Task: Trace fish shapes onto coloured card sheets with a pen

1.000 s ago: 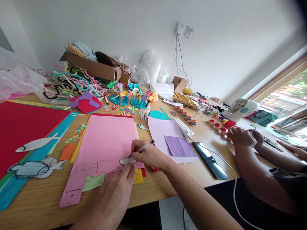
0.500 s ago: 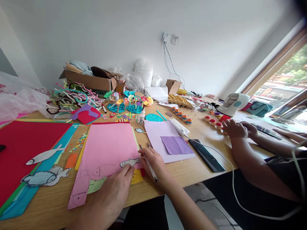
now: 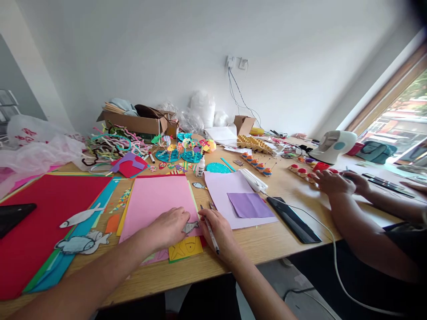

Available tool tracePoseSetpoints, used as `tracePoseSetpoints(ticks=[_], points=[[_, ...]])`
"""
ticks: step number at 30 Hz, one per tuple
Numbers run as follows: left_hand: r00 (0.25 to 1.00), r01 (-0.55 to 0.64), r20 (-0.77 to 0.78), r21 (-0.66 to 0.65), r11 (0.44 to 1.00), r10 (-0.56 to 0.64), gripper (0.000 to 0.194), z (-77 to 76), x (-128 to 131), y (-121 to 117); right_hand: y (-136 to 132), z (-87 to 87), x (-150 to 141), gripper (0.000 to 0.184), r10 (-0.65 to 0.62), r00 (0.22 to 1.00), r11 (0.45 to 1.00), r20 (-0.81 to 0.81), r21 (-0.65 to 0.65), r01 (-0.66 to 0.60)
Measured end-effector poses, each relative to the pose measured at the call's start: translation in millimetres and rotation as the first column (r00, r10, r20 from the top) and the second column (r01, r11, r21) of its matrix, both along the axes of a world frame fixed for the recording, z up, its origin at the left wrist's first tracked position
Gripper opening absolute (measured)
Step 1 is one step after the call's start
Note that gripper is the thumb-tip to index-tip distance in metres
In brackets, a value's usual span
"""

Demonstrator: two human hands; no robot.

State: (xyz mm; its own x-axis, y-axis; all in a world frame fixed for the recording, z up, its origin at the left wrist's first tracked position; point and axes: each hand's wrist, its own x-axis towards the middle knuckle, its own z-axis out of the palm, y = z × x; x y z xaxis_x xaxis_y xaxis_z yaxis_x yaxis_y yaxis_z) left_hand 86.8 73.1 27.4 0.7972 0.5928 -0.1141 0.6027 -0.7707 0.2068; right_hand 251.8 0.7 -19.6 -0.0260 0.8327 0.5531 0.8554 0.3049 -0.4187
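Note:
My left hand (image 3: 171,226) rests on the pink paper (image 3: 160,195), its fingers bent together and pressing on a small grey paper fish (image 3: 191,228) with drawn scales. Part of this cutout is hidden under the fingers. A slim pen (image 3: 211,234) is gripped in my right hand (image 3: 220,231), which lies at the pink sheet's right edge, close to the fish's tail. Below the left hand, a yellow paper (image 3: 185,249) with a fish outline sticks out from under the pink sheet. My left forearm covers the lower left of the pink paper.
White fish cutouts (image 3: 80,243) lie left, by red paper (image 3: 66,200). A glue bottle (image 3: 200,168), lilac paper (image 3: 220,186) and black tablet (image 3: 293,220) are beyond and right. Another person's hands (image 3: 336,182) work at the right, near a white cable (image 3: 328,231).
My left hand has moved up the pink paper, and its forearm now crosses the lower left of the sheet. The right hand keeps the pen. The view has shifted slightly left.

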Motion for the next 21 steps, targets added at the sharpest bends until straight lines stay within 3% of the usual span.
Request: tracePoseSetpoints(ticks=[6, 13, 17, 21], points=[[0.999, 0.005, 0.032, -0.052, 0.999, -0.003, 0.03, 4.6, 3, 1, 1, -3.7, 0, 0.02, -0.002, 1.0, 1.0, -0.003, 0.018, 0.002], [0.976, -0.059, 0.194, -0.181, 0.982, 0.095, 0.022, 7.9, -7, -2, 2, -2.2, 1, 0.017, -0.007, 1.0, 0.998, -0.015, 0.06, 0.008], [0.934, -0.124, 0.297, -0.253, 0.96, 0.199, 0.02, 31.6, -50, 17, -1, 1.5, 2, 0.017, -0.046, 0.999, 0.998, 0.002, 0.053, 0.046], [0.871, -0.26, 0.352, -0.26, 0.93, 0.342, 0.018, 54.7, -126, 38, -2, 3.7, 3, 0.017, -0.059, 0.998, 0.998, -0.027, 0.028, 0.059]])
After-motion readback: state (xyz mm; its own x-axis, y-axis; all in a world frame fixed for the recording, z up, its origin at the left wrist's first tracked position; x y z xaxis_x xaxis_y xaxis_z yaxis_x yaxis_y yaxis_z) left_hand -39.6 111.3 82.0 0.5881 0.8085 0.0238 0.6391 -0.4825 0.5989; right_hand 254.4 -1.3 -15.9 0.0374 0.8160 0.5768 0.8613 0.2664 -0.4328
